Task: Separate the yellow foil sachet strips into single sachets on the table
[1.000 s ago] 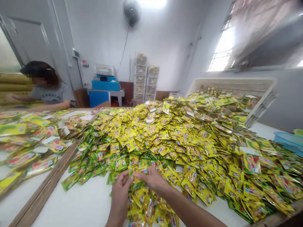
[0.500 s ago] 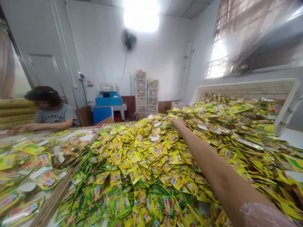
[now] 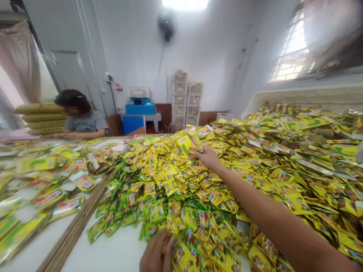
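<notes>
Drawn back from the far heap, the right hand (image 3: 208,158) is now closed on yellow sachets (image 3: 187,144), while the left hand (image 3: 155,254), partly cropped, is seemingly pressed flat on packets (image 3: 198,241) at the tabletop (image 3: 113,253) edge.

White walls (image 3: 133,41), wall fan (image 3: 166,24), barred window (image 3: 292,56)

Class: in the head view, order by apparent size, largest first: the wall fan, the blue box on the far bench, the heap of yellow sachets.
1. heap of yellow sachets
2. blue box
3. wall fan

The box and fan look close in size, and their distances from the camera differ, so their order is unsure.
</notes>
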The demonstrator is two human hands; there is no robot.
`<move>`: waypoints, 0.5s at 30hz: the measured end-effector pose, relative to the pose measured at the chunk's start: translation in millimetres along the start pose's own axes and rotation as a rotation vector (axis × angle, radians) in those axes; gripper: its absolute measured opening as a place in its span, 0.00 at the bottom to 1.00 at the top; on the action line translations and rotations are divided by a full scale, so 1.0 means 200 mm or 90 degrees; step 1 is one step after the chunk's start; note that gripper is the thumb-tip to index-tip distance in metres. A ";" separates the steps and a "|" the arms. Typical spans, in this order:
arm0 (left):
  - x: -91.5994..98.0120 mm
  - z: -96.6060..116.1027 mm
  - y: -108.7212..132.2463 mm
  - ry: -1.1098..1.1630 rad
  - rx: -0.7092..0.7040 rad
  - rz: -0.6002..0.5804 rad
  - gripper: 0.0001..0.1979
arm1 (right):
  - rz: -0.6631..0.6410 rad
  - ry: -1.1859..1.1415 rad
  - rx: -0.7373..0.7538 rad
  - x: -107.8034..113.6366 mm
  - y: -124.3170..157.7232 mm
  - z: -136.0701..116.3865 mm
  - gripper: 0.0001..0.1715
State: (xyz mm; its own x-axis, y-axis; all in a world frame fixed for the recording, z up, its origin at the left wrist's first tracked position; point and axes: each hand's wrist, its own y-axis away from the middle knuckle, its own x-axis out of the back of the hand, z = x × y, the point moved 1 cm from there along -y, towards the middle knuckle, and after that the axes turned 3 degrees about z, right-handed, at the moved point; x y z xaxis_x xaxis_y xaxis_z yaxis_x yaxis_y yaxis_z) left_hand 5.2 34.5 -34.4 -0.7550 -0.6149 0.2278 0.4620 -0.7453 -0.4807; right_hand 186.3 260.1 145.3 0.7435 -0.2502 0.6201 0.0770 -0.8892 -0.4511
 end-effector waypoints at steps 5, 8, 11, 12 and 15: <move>0.11 0.11 -0.15 0.219 0.402 -0.044 0.28 | -0.029 -0.093 0.215 -0.14 0.69 -0.10 0.11; 0.13 0.13 -0.18 0.479 0.668 -0.228 0.34 | -0.088 -0.120 0.381 -0.19 1.04 -0.12 0.13; 0.13 0.14 -0.15 0.538 0.701 -0.313 0.21 | -0.163 -0.127 0.407 -0.17 1.21 -0.11 0.17; 0.12 0.14 -0.13 0.525 0.680 -0.306 0.20 | -0.163 -0.132 0.375 -0.15 1.23 -0.10 0.14; 0.10 0.14 -0.09 0.477 0.585 -0.319 0.23 | -0.072 -0.155 0.096 -0.07 1.18 -0.08 0.09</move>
State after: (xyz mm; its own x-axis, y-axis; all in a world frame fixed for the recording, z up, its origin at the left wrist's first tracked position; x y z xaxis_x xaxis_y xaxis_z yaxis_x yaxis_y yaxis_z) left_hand -4.5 27.9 2.6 -0.8759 -0.1464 -0.4597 -0.0235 -0.9388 0.3437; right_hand 184.4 48.2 40.4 0.8607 -0.0365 0.5078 0.2535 -0.8343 -0.4895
